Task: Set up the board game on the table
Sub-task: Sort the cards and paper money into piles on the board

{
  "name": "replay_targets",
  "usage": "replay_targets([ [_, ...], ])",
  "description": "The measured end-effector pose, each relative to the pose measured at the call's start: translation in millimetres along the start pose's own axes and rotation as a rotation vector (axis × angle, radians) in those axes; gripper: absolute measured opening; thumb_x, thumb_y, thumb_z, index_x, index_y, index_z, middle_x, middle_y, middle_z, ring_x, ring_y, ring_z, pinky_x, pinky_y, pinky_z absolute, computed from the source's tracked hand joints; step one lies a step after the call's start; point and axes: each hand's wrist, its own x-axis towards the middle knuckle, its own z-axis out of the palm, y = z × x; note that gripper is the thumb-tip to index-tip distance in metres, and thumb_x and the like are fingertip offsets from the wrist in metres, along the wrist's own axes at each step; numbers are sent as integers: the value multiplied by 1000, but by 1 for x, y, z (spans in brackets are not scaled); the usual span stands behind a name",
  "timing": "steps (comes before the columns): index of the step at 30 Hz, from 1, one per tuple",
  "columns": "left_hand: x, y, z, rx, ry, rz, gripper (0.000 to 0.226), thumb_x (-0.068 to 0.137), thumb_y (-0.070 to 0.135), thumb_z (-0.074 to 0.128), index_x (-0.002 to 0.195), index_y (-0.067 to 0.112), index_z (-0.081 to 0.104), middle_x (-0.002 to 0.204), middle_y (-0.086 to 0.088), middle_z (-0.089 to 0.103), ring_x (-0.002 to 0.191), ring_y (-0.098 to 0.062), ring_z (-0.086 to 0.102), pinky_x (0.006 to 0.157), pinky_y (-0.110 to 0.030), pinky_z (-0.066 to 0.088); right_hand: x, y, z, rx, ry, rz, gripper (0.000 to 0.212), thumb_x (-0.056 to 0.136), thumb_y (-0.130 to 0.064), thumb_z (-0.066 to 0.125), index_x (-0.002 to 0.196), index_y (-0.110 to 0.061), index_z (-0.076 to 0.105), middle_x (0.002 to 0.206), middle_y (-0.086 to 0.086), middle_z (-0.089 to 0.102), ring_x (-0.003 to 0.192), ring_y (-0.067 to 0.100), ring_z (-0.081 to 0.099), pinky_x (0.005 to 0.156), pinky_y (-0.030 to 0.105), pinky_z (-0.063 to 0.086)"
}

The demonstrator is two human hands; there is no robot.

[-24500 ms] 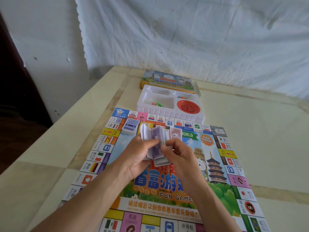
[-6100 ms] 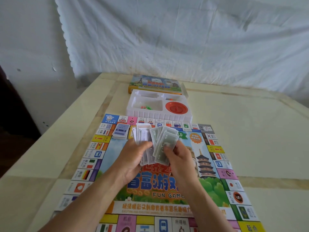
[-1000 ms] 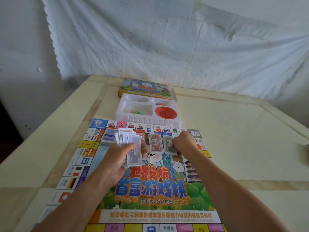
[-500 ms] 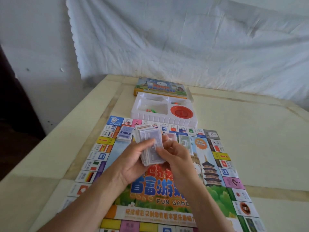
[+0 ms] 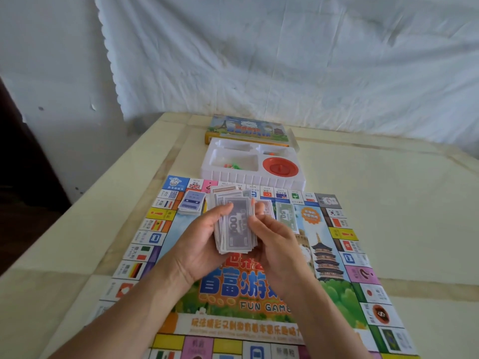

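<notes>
two hands (image 5: 207, 244) (image 5: 277, 244) are clamped on one thick wad of paper money (image 5: 234, 224) above the board's (image 5: 233, 286) middle — a loose grip could spill notes over the green pile (image 5: 286, 215), card stack (image 5: 191, 203) and, by the counter's (image 5: 388, 216) far edge, white tray (image 5: 246, 174).

Grey-purple play money (image 5: 237, 226), green note (image 5: 286, 213), red spinner (image 5: 280, 165) in white tray (image 5: 233, 174), flag-bordered multicoloured board (image 5: 337, 294), cream desk (image 5: 388, 203).

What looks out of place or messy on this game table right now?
Nothing stands out. The board lies flat, the white tray sits squarely behind it, and both hands hold the play money stack.
</notes>
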Motion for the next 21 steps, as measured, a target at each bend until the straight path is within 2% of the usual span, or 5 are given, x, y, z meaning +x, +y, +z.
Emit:
replay_targets([
  [5, -2, 1, -1, -7, -72, 36, 44, 86, 30, 57, 122, 4, 64, 127, -18, 61, 118, -30, 57, 106, -46, 40, -1, -2, -2, -2, 22, -53, 20, 96, -15, 50, 86, -4, 65, 77, 6, 70, 64, 14, 66, 56, 24, 53],
  [7, -3, 1, -1, -19, -60, 56, 42, 75, 29, 69, 111, 7, 71, 113, -17, 67, 102, -28, 66, 90, -42, 54, 1, -1, -4, -18, 76, -78, 21, 95, -16, 51, 81, -6, 63, 75, 7, 69, 66, 16, 63, 62, 29, 52],
  [9, -2, 1, -2, -37, -43, 62, 33, 80, 28, 58, 100, 8, 76, 102, -16, 71, 90, -26, 69, 76, -37, 59, 2, -1, -6, -30, 118, -105, 20, 95, -17, 52, 83, -6, 64, 77, 8, 68, 69, 19, 60, 67, 33, 50],
  [17, -1, -2, 4, 181, 44, 94, 34, 84, 26, 53, 106, 10, 73, 106, -17, 67, 93, -25, 65, 88, -39, 50, 3, 2, 0, -67, 81, -120, 24, 98, -22, 46, 102, -11, 67, 105, 17, 69, 103, 36, 63, 92, 52, 50],
  [21, -3, -1, 6, 169, 15, 84, 33, 85, 25, 50, 101, 12, 75, 103, -14, 70, 92, -24, 66, 88, -40, 50, 1, 2, 1, -134, 31, -147, 23, 98, -14, 45, 110, -14, 65, 102, 10, 72, 94, 26, 68, 79, 36, 55],
])
